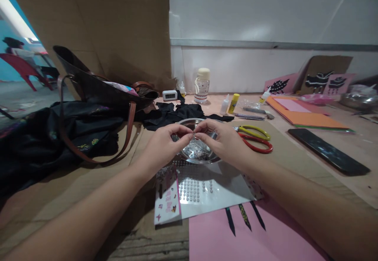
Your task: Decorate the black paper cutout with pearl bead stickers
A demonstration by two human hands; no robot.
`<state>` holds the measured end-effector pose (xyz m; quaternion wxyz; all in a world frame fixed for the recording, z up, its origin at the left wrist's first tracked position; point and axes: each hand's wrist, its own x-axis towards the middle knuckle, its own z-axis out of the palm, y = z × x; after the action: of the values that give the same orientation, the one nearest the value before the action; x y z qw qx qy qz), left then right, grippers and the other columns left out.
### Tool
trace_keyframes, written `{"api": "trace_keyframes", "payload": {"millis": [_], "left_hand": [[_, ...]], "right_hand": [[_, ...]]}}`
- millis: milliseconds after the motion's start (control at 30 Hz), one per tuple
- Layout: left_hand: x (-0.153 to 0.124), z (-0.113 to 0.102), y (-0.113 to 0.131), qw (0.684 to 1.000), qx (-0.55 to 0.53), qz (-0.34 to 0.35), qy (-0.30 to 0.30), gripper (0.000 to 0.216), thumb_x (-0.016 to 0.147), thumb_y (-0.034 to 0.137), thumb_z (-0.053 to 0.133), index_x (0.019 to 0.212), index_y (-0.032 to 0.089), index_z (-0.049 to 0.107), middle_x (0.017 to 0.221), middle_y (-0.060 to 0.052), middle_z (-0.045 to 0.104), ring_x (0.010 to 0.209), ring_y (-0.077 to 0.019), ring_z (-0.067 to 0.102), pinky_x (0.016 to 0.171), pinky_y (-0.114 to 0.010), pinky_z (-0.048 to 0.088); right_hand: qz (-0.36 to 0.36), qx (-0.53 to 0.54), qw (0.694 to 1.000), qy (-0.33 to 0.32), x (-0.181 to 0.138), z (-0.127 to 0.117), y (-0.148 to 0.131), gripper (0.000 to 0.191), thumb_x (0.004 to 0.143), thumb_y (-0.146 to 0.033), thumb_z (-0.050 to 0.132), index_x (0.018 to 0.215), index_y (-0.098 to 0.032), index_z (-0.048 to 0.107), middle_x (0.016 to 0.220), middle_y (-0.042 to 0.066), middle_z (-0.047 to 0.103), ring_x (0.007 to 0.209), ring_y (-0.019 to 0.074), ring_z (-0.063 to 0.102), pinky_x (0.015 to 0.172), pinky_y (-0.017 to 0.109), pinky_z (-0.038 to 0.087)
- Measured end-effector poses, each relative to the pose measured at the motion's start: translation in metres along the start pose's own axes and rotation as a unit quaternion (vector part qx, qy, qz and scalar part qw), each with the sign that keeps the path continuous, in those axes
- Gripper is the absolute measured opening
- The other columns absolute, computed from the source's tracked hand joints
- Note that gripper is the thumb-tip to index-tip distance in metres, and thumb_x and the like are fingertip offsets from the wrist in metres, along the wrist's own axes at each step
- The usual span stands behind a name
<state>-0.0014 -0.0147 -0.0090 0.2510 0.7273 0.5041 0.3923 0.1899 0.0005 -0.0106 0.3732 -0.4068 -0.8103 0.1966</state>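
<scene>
Over a shiny metal bowl (198,159), my left hand (173,138) and my right hand (217,137) meet fingertip to fingertip. Thumb and forefinger of each are pinched together, and what sits between them is too small to make out. Small glittering bits lie inside the bowl. Just in front of it is a sheet of stick-on gems (189,190) on a white backing with a printed header; part of its rows are bare. Pink paper (218,241) lies below that sheet, with several dark narrow pointed strips (244,217) showing on it.
Scissors (256,138) with yellow and red handles lie right of the bowl. A phone (327,150), coloured paper (307,113), a glue stick (234,103) and a flask (202,85) stand or lie beyond. Black cloth scraps (177,115) and a handbag (97,91) are left.
</scene>
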Motion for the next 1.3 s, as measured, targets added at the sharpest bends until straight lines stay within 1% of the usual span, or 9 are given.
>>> {"api": "trace_keyframes", "payload": {"millis": [200,400,467,667,1067,1300], "left_hand": [[-0.0009,-0.0002,0.0003,1.0,0.0,0.005,-0.005,0.017,0.087,0.035,0.067,0.089,0.021,0.076,0.076,0.001,0.073,0.074,-0.0177,0.066,0.074,-0.028,0.053],[0.0002,0.0016,-0.0033,0.999,-0.014,0.03,-0.015,0.018,0.087,0.033,0.066,0.095,0.02,0.076,0.091,-0.003,0.076,0.084,-0.0191,0.067,0.083,-0.031,0.053],[0.0005,0.0014,-0.004,0.999,-0.016,0.038,-0.019,0.018,0.087,0.034,0.067,0.095,0.02,0.077,0.093,-0.003,0.076,0.085,-0.0189,0.067,0.083,-0.031,0.053],[-0.0002,-0.0004,-0.0028,0.999,-0.001,0.035,-0.02,0.017,0.086,0.036,0.068,0.09,0.021,0.076,0.086,-0.001,0.075,0.078,-0.0173,0.066,0.079,-0.03,0.053],[-0.0009,-0.0002,-0.0004,1.0,0.006,0.013,-0.019,0.014,0.086,0.029,0.063,0.087,0.02,0.075,0.071,0.002,0.069,0.071,-0.0162,0.064,0.068,-0.027,0.051],[-0.0005,-0.0005,-0.0014,1.0,0.004,0.006,-0.019,0.013,0.086,0.027,0.064,0.088,0.021,0.075,0.072,0.002,0.07,0.074,-0.0175,0.066,0.066,-0.026,0.05]], "right_hand": [[-0.003,0.006,1.0,0.003,0.0001,0.0012,0.0008,0.004,0.091,-0.023,0.061,0.089,-0.022,0.064,0.086,0.0,0.069,0.081,0.015,0.062,0.072,0.028,0.044],[-0.002,0.006,1.0,0.017,0.0,0.0015,0.0037,0.002,0.09,-0.022,0.062,0.091,-0.022,0.064,0.084,-0.001,0.068,0.076,0.0141,0.06,0.064,0.026,0.042],[-0.001,0.009,1.0,0.016,-0.0004,0.0016,0.0032,0.002,0.089,-0.022,0.062,0.09,-0.022,0.064,0.084,-0.001,0.068,0.076,0.0143,0.06,0.064,0.026,0.042],[-0.014,0.008,1.0,0.007,-0.0003,0.0014,-0.0003,0.004,0.089,-0.021,0.061,0.087,-0.023,0.063,0.085,-0.001,0.069,0.079,0.0151,0.062,0.07,0.028,0.044],[-0.016,0.04,0.999,-0.007,-0.0014,0.0029,0.0017,0.006,0.091,-0.019,0.057,0.092,-0.023,0.062,0.089,0.0,0.071,0.083,0.0155,0.064,0.075,0.03,0.048],[-0.017,0.054,0.998,-0.013,-0.0008,0.0045,0.0031,0.006,0.091,-0.019,0.057,0.093,-0.023,0.061,0.091,0.0,0.07,0.085,0.0157,0.064,0.075,0.03,0.049]]}}
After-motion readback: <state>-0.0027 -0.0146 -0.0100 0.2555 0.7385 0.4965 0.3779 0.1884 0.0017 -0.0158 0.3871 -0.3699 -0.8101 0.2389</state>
